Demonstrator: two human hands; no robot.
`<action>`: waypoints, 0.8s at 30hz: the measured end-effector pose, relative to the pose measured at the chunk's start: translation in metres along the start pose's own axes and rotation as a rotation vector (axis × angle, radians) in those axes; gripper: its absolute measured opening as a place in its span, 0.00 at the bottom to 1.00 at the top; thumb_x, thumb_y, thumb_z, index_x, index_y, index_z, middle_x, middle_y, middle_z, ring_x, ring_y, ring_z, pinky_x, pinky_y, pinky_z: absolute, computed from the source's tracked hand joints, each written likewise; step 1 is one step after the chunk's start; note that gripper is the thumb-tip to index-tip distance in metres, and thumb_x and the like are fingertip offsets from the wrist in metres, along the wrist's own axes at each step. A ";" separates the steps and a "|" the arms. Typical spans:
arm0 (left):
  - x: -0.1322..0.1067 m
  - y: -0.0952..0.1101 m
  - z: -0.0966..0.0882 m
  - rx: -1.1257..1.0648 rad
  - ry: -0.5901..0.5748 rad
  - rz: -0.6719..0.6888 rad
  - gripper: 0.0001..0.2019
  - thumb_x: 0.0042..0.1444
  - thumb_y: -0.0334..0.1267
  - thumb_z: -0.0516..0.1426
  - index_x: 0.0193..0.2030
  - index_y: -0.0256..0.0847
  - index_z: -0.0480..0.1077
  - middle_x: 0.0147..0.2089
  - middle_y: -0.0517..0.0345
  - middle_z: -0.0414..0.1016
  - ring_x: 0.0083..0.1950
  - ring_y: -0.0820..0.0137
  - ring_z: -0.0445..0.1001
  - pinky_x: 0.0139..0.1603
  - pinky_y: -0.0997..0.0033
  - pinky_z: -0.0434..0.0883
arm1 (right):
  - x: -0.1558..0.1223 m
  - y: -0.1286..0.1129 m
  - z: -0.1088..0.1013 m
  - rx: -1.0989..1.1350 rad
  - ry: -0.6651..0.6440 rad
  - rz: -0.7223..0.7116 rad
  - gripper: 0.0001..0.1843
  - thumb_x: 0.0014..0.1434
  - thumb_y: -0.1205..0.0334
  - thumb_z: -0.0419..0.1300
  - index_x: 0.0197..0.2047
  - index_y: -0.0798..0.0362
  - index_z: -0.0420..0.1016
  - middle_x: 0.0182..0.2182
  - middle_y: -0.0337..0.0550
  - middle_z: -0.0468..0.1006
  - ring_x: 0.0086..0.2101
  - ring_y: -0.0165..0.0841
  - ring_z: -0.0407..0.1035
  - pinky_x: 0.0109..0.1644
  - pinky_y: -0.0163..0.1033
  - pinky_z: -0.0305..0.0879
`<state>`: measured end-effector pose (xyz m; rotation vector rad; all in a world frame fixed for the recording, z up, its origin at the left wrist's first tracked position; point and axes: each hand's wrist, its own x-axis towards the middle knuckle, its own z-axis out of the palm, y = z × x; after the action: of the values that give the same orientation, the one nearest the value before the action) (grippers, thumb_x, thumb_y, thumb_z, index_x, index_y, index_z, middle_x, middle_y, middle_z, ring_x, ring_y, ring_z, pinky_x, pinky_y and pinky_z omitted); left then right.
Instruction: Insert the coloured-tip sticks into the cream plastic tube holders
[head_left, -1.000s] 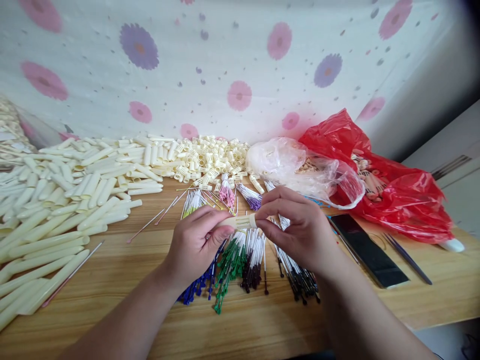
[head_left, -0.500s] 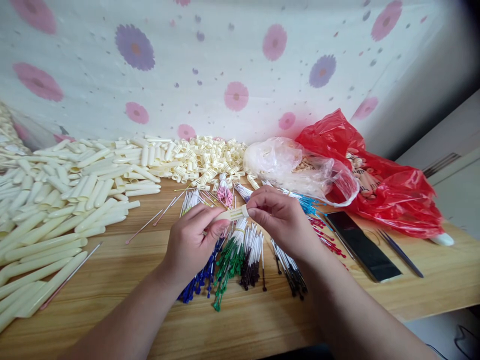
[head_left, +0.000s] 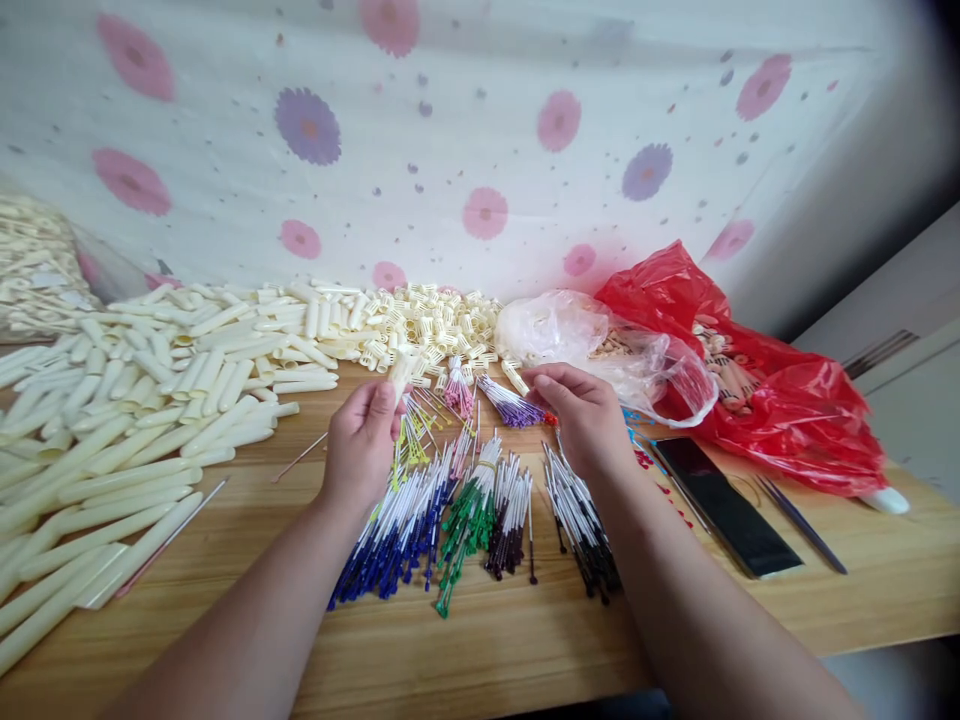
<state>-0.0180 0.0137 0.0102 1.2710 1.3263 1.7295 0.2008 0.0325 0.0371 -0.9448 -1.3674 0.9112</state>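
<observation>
My left hand (head_left: 364, 430) is closed around a cream plastic tube piece (head_left: 403, 370) that points up out of its fingers. Its lower part is hidden by the hand. My right hand (head_left: 581, 410) is apart from it, fingers loosely bent, with nothing visible in them. Beyond its fingertips lie a loose slotted cream cap (head_left: 515, 377) and a bundle of purple-tipped white sticks (head_left: 510, 402). Between and below the hands lie sticks with blue tips (head_left: 397, 530), green tips (head_left: 469, 515), dark brown tips (head_left: 510, 520) and black tips (head_left: 581, 520).
Long cream tubes (head_left: 112, 460) are heaped on the left, slotted caps (head_left: 442, 320) at the back. On the right stand a clear plastic bag (head_left: 555, 325) and a red bag (head_left: 810, 420). A black phone (head_left: 727, 510) and a dark pen (head_left: 802, 525) lie before them.
The hands have moved apart. My left hand has tilted the cream piece upright and shifted slightly left; my right hand has let go of the piece's end. The camera view has shifted a little.
</observation>
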 end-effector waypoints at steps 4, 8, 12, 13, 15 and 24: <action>0.011 -0.004 -0.002 -0.081 0.034 -0.047 0.15 0.52 0.50 0.59 0.33 0.39 0.68 0.23 0.66 0.60 0.22 0.77 0.57 0.23 0.77 0.57 | 0.024 0.004 0.009 -0.580 -0.332 -0.095 0.09 0.55 0.62 0.58 0.34 0.55 0.79 0.32 0.42 0.79 0.33 0.30 0.70 0.38 0.36 0.63; 0.011 -0.007 -0.003 -0.007 0.065 -0.045 0.11 0.47 0.44 0.62 0.31 0.40 0.67 0.22 0.67 0.61 0.22 0.76 0.58 0.24 0.76 0.57 | 0.043 0.012 0.028 -1.101 -0.688 -0.083 0.11 0.55 0.67 0.56 0.36 0.52 0.80 0.33 0.40 0.80 0.32 0.29 0.71 0.34 0.32 0.60; 0.012 -0.008 -0.003 -0.037 0.117 -0.033 0.10 0.47 0.43 0.61 0.31 0.40 0.68 0.22 0.67 0.62 0.22 0.76 0.58 0.25 0.75 0.58 | 0.049 0.024 0.036 -1.242 -0.771 -0.042 0.11 0.51 0.70 0.58 0.33 0.51 0.81 0.30 0.39 0.80 0.31 0.31 0.71 0.32 0.32 0.59; 0.012 -0.008 -0.003 -0.048 0.118 -0.032 0.10 0.48 0.43 0.61 0.31 0.40 0.68 0.22 0.67 0.61 0.22 0.76 0.58 0.25 0.75 0.58 | 0.049 0.027 0.036 -1.270 -0.779 -0.043 0.11 0.51 0.70 0.58 0.33 0.51 0.81 0.30 0.40 0.80 0.31 0.32 0.71 0.33 0.32 0.59; 0.011 -0.008 -0.003 -0.069 0.103 -0.026 0.09 0.48 0.42 0.61 0.30 0.40 0.68 0.21 0.67 0.61 0.22 0.76 0.58 0.25 0.76 0.58 | 0.046 0.030 0.037 -1.313 -0.775 -0.064 0.11 0.53 0.69 0.58 0.35 0.51 0.81 0.33 0.43 0.80 0.35 0.34 0.72 0.37 0.33 0.61; 0.007 -0.007 -0.002 -0.025 0.060 -0.010 0.09 0.49 0.43 0.61 0.30 0.39 0.69 0.22 0.67 0.63 0.22 0.76 0.58 0.24 0.76 0.57 | 0.055 0.033 0.024 -1.424 -0.642 -0.111 0.13 0.59 0.65 0.54 0.43 0.50 0.78 0.44 0.46 0.76 0.47 0.35 0.67 0.49 0.34 0.59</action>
<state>-0.0232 0.0216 0.0060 1.2058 1.3385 1.7846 0.1780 0.0963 0.0262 -1.6260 -2.6780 -0.0345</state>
